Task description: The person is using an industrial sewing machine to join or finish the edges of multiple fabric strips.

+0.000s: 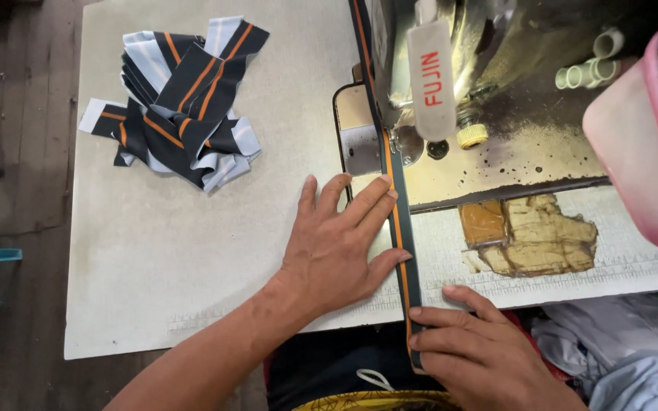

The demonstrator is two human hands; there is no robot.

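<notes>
A narrow dark strip of fabric with an orange stripe (399,228) runs from the sewing machine's needle area (401,141) down over the table's front edge. My left hand (336,243) lies flat on the table, fingers spread, fingertips pressing the strip's left edge. My right hand (474,350) pinches the strip's lower end at the table's front edge. The sewing machine (489,84) stands at the upper right, its metal plate under the strip.
A pile of similar striped fabric strips (180,99) lies at the table's far left. A pink plastic container (645,144) sits at the right edge. Torn brown tape patches (531,232) mark the table. Grey cloth (618,350) lies below right.
</notes>
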